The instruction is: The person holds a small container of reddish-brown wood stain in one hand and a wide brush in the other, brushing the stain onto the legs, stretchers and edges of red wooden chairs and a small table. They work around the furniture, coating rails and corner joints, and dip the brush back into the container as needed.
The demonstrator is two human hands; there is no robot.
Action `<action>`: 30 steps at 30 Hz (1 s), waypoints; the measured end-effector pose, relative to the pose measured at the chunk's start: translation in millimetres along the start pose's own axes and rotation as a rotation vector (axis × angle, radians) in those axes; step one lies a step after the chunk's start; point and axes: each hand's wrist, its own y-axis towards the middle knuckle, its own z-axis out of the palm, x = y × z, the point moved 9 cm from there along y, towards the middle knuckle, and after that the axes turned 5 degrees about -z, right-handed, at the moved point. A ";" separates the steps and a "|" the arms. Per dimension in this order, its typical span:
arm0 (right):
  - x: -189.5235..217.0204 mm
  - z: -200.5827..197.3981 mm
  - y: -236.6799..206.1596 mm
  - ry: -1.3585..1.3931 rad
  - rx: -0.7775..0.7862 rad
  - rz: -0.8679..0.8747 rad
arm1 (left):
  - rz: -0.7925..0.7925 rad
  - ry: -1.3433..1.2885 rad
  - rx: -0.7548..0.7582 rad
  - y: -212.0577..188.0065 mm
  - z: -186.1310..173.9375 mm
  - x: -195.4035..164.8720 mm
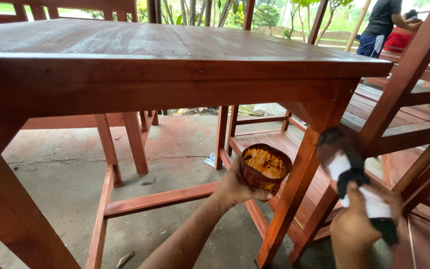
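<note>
My left hand [235,188] holds a small round bowl [265,167] stained with orange-brown finish, just left of the table's front right leg [297,187]. My right hand [357,226] grips a brush [347,167] with a white band and dark bristles, blurred. Its bristle end sits by the upper part of that leg, under the corner of the reddish-brown wooden table [175,60].
More reddish wooden furniture, a chair frame [414,99] and a low shelf [274,142], stands close on the right. Table stretchers [160,199] cross the stained concrete floor [60,174]. A person [381,25] stands far back right.
</note>
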 end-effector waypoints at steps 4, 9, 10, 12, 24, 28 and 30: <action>-52.1 -6.2 -43.4 0.225 -0.067 0.178 | -0.052 0.035 -0.003 -0.2 -1.8 6.1; -146.3 16.0 -94.8 0.586 -0.159 1.113 | -0.041 0.094 -0.022 -2.1 -4.9 -1.8; -139.6 19.7 -83.9 0.625 -0.133 1.057 | -0.043 0.061 -0.020 -1.3 -3.0 -3.9; -110.5 30.2 -60.0 0.716 -0.127 0.941 | -0.041 0.000 -0.013 3.8 1.4 -10.4; 51.0 63.6 97.5 0.898 -0.287 0.610 | -0.138 0.083 -0.024 3.6 0.0 -11.8; 51.5 69.4 121.0 1.045 -0.284 0.555 | -0.089 0.037 -0.027 4.4 -0.7 -15.2; 42.3 68.4 115.8 1.145 -0.292 0.579 | -0.126 0.096 -0.033 4.6 -1.5 -12.3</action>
